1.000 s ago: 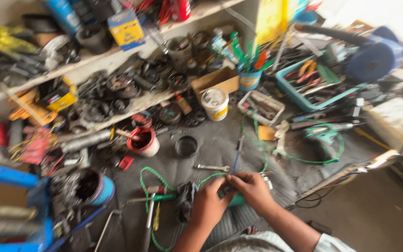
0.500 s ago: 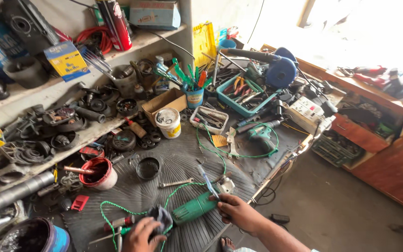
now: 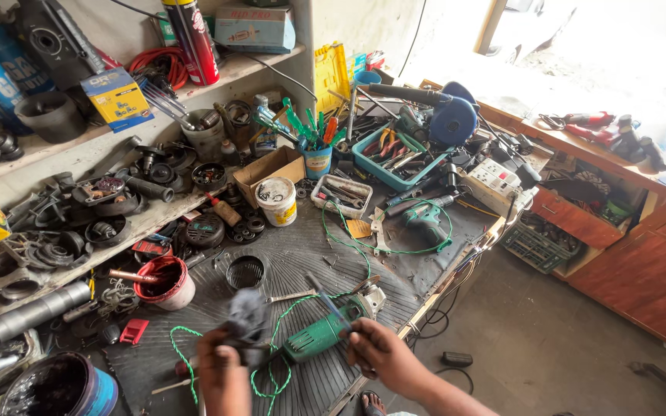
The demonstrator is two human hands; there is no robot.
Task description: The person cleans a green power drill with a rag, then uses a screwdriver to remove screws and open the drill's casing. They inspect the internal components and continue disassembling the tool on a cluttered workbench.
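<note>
Two bare hands are seen at the lower edge of the view. The left hand (image 3: 221,370) is blurred, with its fingers hard to make out. The right hand (image 3: 379,354) is followed by a bare forearm; no sleeve, glove, ring or watch is worn.

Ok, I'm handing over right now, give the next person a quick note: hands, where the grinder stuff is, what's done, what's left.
Left hand: gripping the dark rear end of the green angle grinder, blurred.
Right hand: at the grinder's head, holding a thin tool; its kind is unclear.
Grinder lies on the dark ribbed mat, green cord looped beside it.
Done: grinder in hand.
Left: work at the head, apparently unfinished.
</note>
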